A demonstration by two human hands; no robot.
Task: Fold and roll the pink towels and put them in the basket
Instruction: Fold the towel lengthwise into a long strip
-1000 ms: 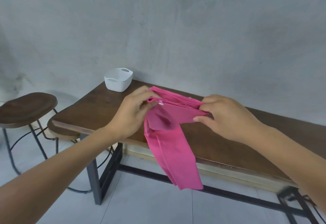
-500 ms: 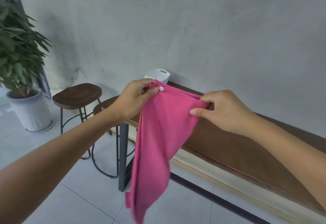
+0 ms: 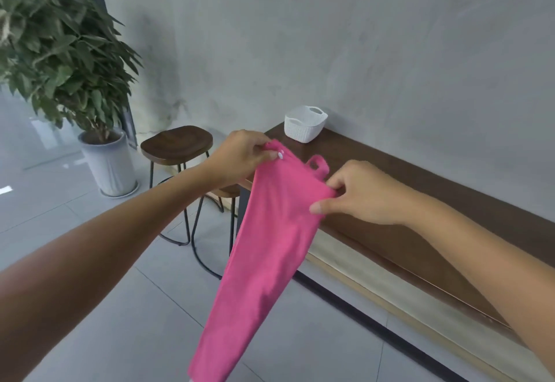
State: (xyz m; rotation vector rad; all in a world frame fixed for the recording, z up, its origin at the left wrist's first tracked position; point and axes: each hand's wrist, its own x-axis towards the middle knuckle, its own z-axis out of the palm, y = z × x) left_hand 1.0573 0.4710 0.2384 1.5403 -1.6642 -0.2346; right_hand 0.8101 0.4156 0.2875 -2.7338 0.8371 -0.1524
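A pink towel [image 3: 264, 249] hangs in the air in front of the table, folded lengthwise, with a small hanging loop at its top edge. My left hand [image 3: 243, 156] pinches the top left corner, beside a small white tag. My right hand [image 3: 357, 195] pinches the top right corner. The towel's lower end drops out of view at the bottom. The white basket [image 3: 304, 123] stands at the far left end of the wooden table [image 3: 420, 189], beyond both hands.
Two wooden stools [image 3: 177, 144] with black wire legs stand left of the table end. A potted plant [image 3: 69, 60] in a white pot is at the far left. Grey tiled floor lies below, and a grey wall runs behind the table.
The towel was lifted off the table and now hangs free in front of it. Its loop now shows at the top. The view has swung left, so the plant is in sight.
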